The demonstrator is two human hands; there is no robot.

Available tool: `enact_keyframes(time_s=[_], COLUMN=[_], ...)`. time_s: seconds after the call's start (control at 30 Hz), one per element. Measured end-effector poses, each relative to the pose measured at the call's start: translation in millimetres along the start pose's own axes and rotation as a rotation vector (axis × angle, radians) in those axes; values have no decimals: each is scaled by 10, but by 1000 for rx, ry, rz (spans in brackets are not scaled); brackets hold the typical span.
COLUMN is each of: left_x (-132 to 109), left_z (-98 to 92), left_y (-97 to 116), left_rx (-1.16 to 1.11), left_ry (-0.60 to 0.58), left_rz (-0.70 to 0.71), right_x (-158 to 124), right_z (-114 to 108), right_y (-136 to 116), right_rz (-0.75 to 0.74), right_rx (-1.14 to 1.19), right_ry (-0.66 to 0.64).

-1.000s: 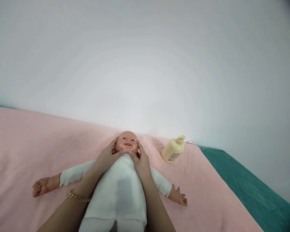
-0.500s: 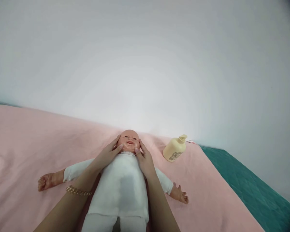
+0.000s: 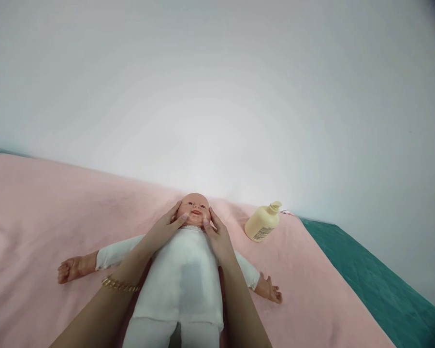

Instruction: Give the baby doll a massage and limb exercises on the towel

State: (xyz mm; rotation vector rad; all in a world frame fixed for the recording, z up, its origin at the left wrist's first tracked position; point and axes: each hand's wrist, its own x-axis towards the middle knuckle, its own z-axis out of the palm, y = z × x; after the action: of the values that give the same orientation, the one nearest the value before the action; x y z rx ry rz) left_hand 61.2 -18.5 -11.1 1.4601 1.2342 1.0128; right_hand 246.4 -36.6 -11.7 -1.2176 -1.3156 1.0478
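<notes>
A baby doll in white clothes lies on its back on a pink cloth, its arms spread to both sides. Its bare head is cupped between my two hands. My left hand holds one side of the head, thumb on the cheek and fingers along the side; a gold bracelet circles that wrist. On the other side, my right hand grips in the same way, with its thumb near the jaw. Parts of the doll's sleeves are hidden under my forearms.
A pale yellow pump bottle stands to the right of the doll's head. The pink cloth covers much of the surface, with a green covering showing at the right. A plain white wall rises just behind.
Very little differs. My hands stay around the doll's head, and both thumbs have shifted very slightly up and to the right along with it.
</notes>
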Motion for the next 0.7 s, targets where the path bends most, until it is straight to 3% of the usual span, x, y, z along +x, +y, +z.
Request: enact_keyframes(time_s=[0.13,0.3,0.7], left_x=[-15,-23,-33], left_z=[47,102,98], left_y=[23,-3,46], left_rx=[-59,-144,-40], left_ry=[28,34,60], left_rz=[-36,60,57], right_x=[-45,-58,-6], right_z=[58,105,125], right_y=[-18,15,85], right_rz=[-13,-17,-52], right_rx=[-73,-154,-91], right_ry=[23,36,94])
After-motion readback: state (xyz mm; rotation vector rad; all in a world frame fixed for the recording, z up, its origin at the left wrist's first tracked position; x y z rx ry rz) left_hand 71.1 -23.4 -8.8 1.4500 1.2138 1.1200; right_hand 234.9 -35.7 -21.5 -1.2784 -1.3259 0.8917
